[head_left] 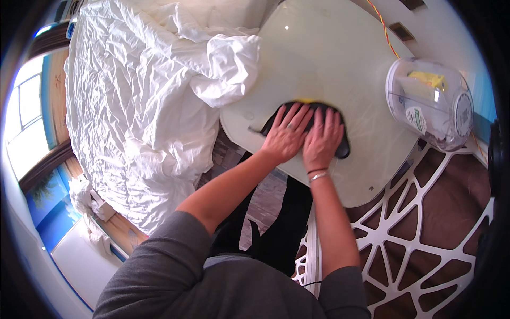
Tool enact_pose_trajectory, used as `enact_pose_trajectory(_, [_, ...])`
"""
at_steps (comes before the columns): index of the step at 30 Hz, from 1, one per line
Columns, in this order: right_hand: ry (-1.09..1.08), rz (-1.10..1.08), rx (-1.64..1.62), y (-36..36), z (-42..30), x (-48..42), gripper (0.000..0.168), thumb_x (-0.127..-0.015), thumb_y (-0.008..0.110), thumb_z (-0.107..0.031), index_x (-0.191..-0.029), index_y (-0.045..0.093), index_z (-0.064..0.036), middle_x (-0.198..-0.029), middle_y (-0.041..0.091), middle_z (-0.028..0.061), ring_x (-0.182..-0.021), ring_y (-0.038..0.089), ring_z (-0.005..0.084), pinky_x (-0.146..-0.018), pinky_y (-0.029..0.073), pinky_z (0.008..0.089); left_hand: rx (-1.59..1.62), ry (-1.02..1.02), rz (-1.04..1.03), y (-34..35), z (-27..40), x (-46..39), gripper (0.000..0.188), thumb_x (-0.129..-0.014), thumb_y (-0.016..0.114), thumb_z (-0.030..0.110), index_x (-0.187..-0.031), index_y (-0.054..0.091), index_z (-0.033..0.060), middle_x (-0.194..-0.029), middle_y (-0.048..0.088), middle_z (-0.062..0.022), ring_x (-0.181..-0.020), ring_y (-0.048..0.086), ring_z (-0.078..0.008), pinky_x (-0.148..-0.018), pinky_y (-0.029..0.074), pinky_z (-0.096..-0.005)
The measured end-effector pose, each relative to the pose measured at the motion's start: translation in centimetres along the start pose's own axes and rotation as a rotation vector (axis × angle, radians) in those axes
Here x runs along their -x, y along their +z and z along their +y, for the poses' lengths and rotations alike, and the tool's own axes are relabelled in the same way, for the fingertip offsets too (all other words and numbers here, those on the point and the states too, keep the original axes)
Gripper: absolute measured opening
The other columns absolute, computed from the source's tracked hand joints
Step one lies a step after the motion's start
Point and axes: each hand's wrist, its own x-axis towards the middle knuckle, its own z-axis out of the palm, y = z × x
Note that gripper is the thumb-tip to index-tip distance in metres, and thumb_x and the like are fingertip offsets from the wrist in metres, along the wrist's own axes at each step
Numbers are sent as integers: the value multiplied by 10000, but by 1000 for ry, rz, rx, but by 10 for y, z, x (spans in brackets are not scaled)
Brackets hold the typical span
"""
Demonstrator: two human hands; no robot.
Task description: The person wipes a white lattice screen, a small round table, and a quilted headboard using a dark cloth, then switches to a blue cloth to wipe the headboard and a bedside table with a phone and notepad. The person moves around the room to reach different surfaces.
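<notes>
Both my hands lie flat, side by side, on top of a black cloth-like item [342, 149] on a pale glass tabletop [326, 67]. Fingers extended, my left hand [287, 133] wears a ring and covers the item's left half. My right hand [324, 135], with a bracelet and a dark band at the wrist, covers the right half. A strip of yellow [308, 101] shows along the item's far edge, and a thin blurred tail sticks out at its left. Most of its middle is hidden beneath my palms.
A crumpled white duvet [139, 87] on the left overlaps the table's edge. At the right edge lies a clear plastic container [430, 101] with a yellow packet inside; a red-yellow cord [384, 30] runs beyond. A white lattice panel [382, 235] stands at lower right.
</notes>
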Motion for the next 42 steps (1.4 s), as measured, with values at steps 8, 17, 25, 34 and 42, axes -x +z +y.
enact_pose_trajectory(8, [-192, -193, -194, 25, -80, -3, 576, -917, 594, -173, -1476, 471, -110, -1560, 410, 103, -1461, 356, 301, -1193, 253, 505, -25, -111, -18, -38, -80, 61, 681, -927, 590, 337, -1532, 396, 92, -1609, 337, -104, -1498, 288, -288, -1215, 220, -494])
enact_pose_trajectory(17, [-256, -123, -169, 50, -98, -106, 557, -839, 650, -180, -1382, 555, -96, -1535, 445, 108, -1460, 356, 279, -1209, 241, 483, 13, -268, 166, -40, -122, -4, 527, -983, 510, 308, -1436, 479, 40, -1290, 608, -247, -1191, 575, -413, -1023, 439, -516])
enact_pose_trajectory(25, [-371, -212, -204, 22, -61, -86, 561, -877, 606, -161, -1427, 525, -86, -1546, 436, 104, -1466, 356, 265, -1216, 238, 476, -2, -200, 17, -41, -90, -1, 691, -984, 504, 328, -1557, 288, 8, -1598, 309, -184, -1458, 313, -385, -1201, 229, -521])
enact_pose_trajectory(34, [-279, 142, 27, 29, 32, -250, 460, -940, 576, -224, -1397, 565, -175, -1497, 483, 64, -1417, 405, 251, -1184, 270, 516, -107, -71, 347, -31, -76, -215, 602, -1006, 453, 312, -1534, 356, 41, -1599, 330, -147, -1489, 274, -350, -1211, 186, -526])
enact_pose_trajectory(42, [-246, 116, -179, 2, 28, -171, 503, -948, 558, -152, -1446, 506, -110, -1549, 428, 88, -1446, 383, 285, -1195, 261, 498, -112, -23, 150, -37, -46, -153, 620, -987, 503, 303, -1527, 375, 28, -1603, 321, -160, -1509, 244, -356, -1215, 175, -538])
